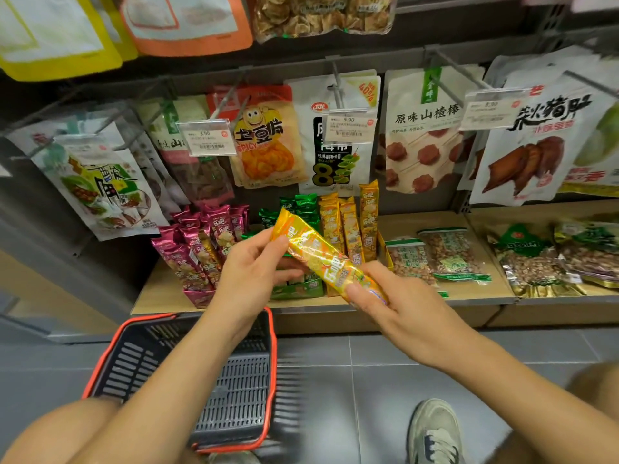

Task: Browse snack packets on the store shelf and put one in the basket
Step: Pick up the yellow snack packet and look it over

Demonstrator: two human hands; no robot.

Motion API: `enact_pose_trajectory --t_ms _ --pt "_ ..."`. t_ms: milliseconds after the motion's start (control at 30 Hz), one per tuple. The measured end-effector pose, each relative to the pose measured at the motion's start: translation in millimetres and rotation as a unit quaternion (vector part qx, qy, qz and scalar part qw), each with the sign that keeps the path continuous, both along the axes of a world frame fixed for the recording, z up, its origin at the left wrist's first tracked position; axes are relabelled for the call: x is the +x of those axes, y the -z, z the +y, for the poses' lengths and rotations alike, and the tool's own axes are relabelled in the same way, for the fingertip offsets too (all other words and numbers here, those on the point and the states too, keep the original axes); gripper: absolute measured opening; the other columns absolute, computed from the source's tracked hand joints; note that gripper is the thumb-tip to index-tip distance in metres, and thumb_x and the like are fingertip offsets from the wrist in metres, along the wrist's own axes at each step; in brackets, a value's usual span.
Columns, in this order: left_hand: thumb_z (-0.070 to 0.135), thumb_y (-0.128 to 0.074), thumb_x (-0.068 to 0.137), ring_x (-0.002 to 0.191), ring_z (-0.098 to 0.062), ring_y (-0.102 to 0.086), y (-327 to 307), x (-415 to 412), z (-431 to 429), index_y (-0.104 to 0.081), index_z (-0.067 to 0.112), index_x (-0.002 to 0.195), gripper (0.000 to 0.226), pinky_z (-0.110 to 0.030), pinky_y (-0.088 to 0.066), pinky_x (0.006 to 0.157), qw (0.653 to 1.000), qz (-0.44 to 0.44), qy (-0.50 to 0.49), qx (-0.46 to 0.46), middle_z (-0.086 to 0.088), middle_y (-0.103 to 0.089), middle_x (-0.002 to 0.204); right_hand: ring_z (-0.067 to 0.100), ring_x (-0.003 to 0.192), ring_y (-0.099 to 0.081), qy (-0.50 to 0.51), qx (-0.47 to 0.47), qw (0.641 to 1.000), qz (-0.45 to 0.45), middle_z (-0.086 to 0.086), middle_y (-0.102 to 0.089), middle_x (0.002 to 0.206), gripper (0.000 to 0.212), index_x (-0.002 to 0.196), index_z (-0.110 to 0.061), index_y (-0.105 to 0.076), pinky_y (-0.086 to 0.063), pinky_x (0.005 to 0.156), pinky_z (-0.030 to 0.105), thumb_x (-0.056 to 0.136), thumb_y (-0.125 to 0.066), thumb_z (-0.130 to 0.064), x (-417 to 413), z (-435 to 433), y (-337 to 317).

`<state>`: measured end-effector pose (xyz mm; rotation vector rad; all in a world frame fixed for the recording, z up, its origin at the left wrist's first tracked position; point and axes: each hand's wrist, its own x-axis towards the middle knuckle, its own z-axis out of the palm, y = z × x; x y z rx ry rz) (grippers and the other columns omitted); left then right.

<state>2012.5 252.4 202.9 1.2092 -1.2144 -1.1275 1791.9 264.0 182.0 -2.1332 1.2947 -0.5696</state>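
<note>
I hold a long yellow snack packet (323, 252) slantwise in front of the low shelf. My left hand (249, 272) pinches its upper left end, and my right hand (398, 303) grips its lower right end. On the floor below my left forearm sits a dark basket (134, 363) with a red rim, and nothing shows inside it. Behind the packet, display boxes hold more packets of the same kind: magenta ones (201, 242), green ones (301, 205) and yellow ones (351, 219).
The wooden shelf (469, 293) also carries bags of nuts (435, 256) to the right. Larger snack bags (422, 128) hang on pegs above with price tags (204, 138). Grey floor tiles lie below, with my shoe (435, 433) at lower right and my knee at lower left.
</note>
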Motion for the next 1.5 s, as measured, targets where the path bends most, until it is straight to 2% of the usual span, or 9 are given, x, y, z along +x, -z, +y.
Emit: enact_pose_trajectory --t_ms 133,333,500,633,733,1000,1167,1400,1500 --pt "0.030 -0.051 0.090 0.075 -0.013 -0.069 -1 5 -2 -0.076 0.028 0.089 0.025 -0.021 -0.054 0.063 0.999 0.031 -0.022 0.004 -0.002 -0.075 0.089 0.024 0.048 -0.066 -0.024 0.173 0.972 -0.157 -0.003 -0.058 0.072 0.039 0.102 -0.031 -0.054 -0.048 0.038 0.034 0.085 -0.041 -0.064 -2 -5 1" --pt "0.044 -0.070 0.076 0.078 -0.014 -0.070 -10 9 -2 -0.073 0.034 0.099 0.025 -0.031 -0.058 0.060 1.000 0.017 0.005 0.008 0.005 -0.071 0.082 0.009 0.065 -0.053 -0.044 -0.045 0.998 -0.024 -0.009 -0.056 0.074 0.046 0.101 -0.031 -0.046 -0.042 0.057 0.036 0.091 -0.021 -0.069 1 3 7" --pt "0.029 -0.085 0.064 0.072 -0.006 -0.069 -30 10 -12 -0.074 0.035 0.094 0.032 -0.018 -0.054 0.063 0.988 -0.134 0.016 -0.073 0.006 -0.075 0.082 0.003 0.075 -0.052 -0.053 -0.016 0.998 -0.040 -0.016 -0.054 0.085 0.029 0.112 -0.035 -0.045 -0.042 0.065 0.034 0.095 -0.041 -0.058 -4 -13 16" --pt "0.018 -0.087 0.067 0.082 0.000 -0.065 -39 -7 -26 -0.073 0.032 0.102 0.040 -0.015 -0.051 0.079 0.916 -0.353 0.049 -0.183 0.017 -0.071 0.089 0.013 0.094 -0.060 -0.027 0.045 0.998 0.026 -0.008 -0.063 0.108 0.039 0.129 -0.032 -0.041 -0.051 0.083 0.040 0.094 -0.058 -0.039 -12 -35 41" --pt "0.020 -0.083 0.073 0.096 -0.007 -0.063 -38 -20 -42 -0.069 0.020 0.113 0.042 -0.019 -0.047 0.088 0.853 -0.454 0.069 -0.246 0.009 -0.069 0.106 0.018 0.100 -0.060 0.006 0.096 0.991 0.095 0.001 -0.062 0.122 0.061 0.147 -0.036 -0.025 -0.047 0.083 0.030 0.095 -0.057 -0.035 -24 -53 58" --pt "0.026 -0.074 0.081 0.102 -0.029 -0.065 -5 -31 -100 -0.066 0.013 0.119 0.041 -0.039 -0.052 0.086 0.753 -0.604 0.064 -0.255 -0.005 -0.071 0.114 0.021 0.097 -0.061 0.114 0.118 0.983 0.087 0.001 -0.065 0.112 0.039 0.132 -0.020 -0.053 -0.049 0.082 0.031 0.092 -0.054 -0.021 -17 -114 80" --pt "0.047 -0.057 0.090 0.103 -0.027 -0.061 20 -36 -137 -0.062 0.019 0.116 0.039 -0.039 -0.045 0.089 0.669 -0.713 0.099 -0.186 -0.002 -0.071 0.109 0.027 0.112 -0.059 0.184 0.131 0.974 0.021 0.005 -0.063 0.124 0.042 0.136 -0.018 -0.050 -0.050 0.094 0.036 0.095 -0.054 -0.024 7 -159 95" --pt "0.052 -0.055 0.089 0.128 -0.027 -0.038 43 -41 -171 -0.052 0.022 0.125 0.047 -0.050 -0.024 0.105 0.545 -0.817 0.132 -0.135 -0.002 -0.060 0.126 0.033 0.112 -0.059 0.181 0.182 0.958 0.126 0.015 -0.060 0.123 0.031 0.121 -0.007 -0.050 -0.047 0.086 0.035 0.096 -0.051 -0.026 34 -208 136" --pt "0.055 -0.065 0.081 0.118 -0.025 -0.046 43 -45 -185 -0.061 0.025 0.110 0.042 -0.046 -0.026 0.098 0.544 -0.818 0.127 -0.136 -0.001 -0.066 0.111 0.035 0.111 -0.060 0.200 0.194 0.955 0.098 0.018 -0.060 0.122 0.045 0.127 -0.006 -0.031 -0.047 0.085 0.038 0.094 -0.053 -0.028 41 -216 154"
